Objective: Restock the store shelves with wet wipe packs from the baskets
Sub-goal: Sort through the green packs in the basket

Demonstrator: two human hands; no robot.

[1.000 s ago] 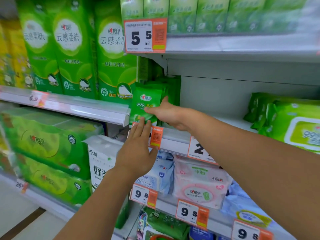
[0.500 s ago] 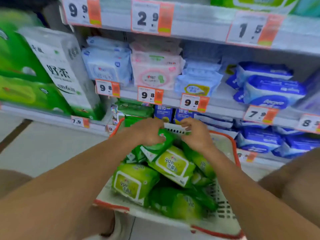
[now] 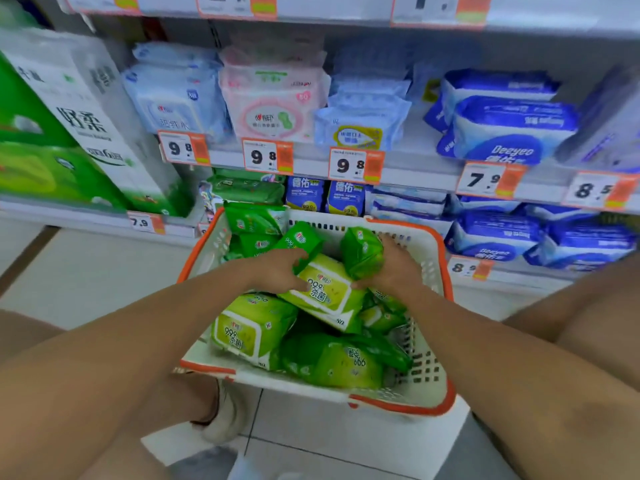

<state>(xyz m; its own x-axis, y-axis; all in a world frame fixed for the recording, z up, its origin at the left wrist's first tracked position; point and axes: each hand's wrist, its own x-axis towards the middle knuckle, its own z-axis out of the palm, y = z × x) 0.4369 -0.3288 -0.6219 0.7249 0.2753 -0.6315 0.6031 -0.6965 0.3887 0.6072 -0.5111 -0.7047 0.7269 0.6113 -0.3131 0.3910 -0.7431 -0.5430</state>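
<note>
A white basket with an orange rim [image 3: 434, 382] stands on the floor in front of the shelves, holding several green wet wipe packs. My left hand [image 3: 277, 271] grips a small green pack [image 3: 300, 241] near the basket's middle. My right hand [image 3: 393, 270] grips another small green pack [image 3: 362, 251] beside it. A large yellow-green pack [image 3: 323, 289] lies tilted between and under both hands. Two more large packs [image 3: 249, 329] [image 3: 341, 363] lie toward the basket's near side. Smaller green packs [image 3: 254, 220] stand at the far left corner.
Shelves [image 3: 415, 174] with blue, pink and white wipe packs and orange price tags rise behind the basket. Large tissue bundles [image 3: 79, 109] fill the left shelf. My shoe [image 3: 225, 417] rests on the tiled floor next to the basket's near left corner.
One second ago both hands were up at a small green pack on a higher shelf. The view dropped to the basket, and both hands have each lifted a small green pack.
</note>
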